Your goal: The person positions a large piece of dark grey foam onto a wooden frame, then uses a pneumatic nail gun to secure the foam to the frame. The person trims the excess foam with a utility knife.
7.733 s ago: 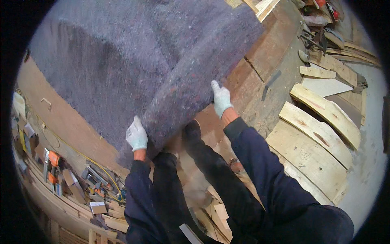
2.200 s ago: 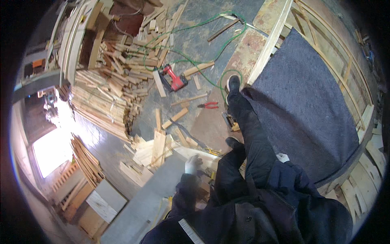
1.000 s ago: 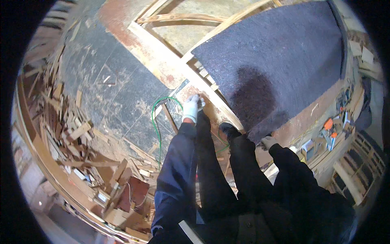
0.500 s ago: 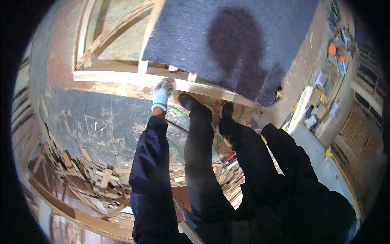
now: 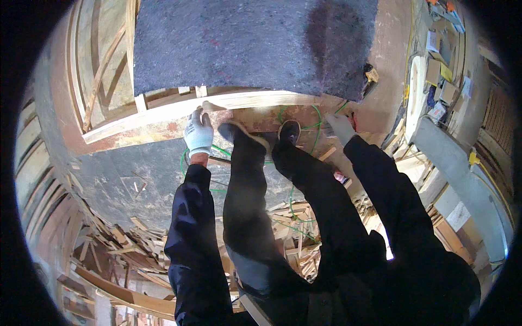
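My left hand, in a pale blue and grey work glove, is just on the near side of a long pale wooden rail. Its thumb and fingers are apart, with nothing visible in them. My right hand, gloved in pale grey, hangs beyond my right foot near the rail's right end, fingers loosely spread and slightly blurred. A thin green hose runs beside it. The rail forms the near edge of a timber frame. Dark blue-grey felt sheeting covers much of that frame, its near edge lying just behind the rail.
A yellow and black tool lies by the felt's right corner. Heaps of scrap wood spread behind my legs at the lower left. On the right, a grey beam and a cluttered row of boxes border the floor.
The view has shifted, so the frame and felt sit further left. My right hand has lifted clear of my leg and shows more fully. My left hand remains by the rail.
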{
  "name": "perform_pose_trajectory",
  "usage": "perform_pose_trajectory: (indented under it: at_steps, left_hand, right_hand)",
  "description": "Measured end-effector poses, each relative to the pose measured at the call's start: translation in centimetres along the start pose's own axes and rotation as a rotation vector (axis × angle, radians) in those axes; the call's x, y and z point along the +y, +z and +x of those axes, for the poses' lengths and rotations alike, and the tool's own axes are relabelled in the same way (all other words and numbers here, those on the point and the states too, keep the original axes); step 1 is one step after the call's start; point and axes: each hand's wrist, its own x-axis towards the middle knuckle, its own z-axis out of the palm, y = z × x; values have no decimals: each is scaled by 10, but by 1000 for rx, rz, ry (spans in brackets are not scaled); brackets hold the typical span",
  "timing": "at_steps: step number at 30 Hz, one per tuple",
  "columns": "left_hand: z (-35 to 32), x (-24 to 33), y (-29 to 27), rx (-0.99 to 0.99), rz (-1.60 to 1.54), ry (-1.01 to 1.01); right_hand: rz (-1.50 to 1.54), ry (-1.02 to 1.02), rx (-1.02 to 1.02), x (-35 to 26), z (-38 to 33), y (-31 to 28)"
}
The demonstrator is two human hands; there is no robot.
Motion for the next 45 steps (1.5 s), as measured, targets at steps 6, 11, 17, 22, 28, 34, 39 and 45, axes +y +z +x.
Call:
perform_pose_trajectory:
  at_steps: [6,11,17,22,28,34,39,45]
  left_hand:
    - [24,46,3,-156,398,229]
    - [8,45,40,-184,486,244]
    - [1,21,39,-180,486,377]
    - [2,14,27,-221,557,429]
    - [5,11,27,-185,531,463]
    - [14,-7,7,-117,131,473]
    - [72,-47,-8,63,-611,73]
    - [153,-145,-25,-151,-1149,-240]
  right_hand:
    - [157,0,3,16,4,5]
    - [274,30,-4,34,20,5]
    - [400,-41,136,49,35,27]
    - [502,-68,127,50,46,48]
    - [236,-219,309,60,94,49]
    - [690,-206,158,63,125,64]
    - [755,-153,183,61,134,67]
    - [640,-480,171,76,169,56]
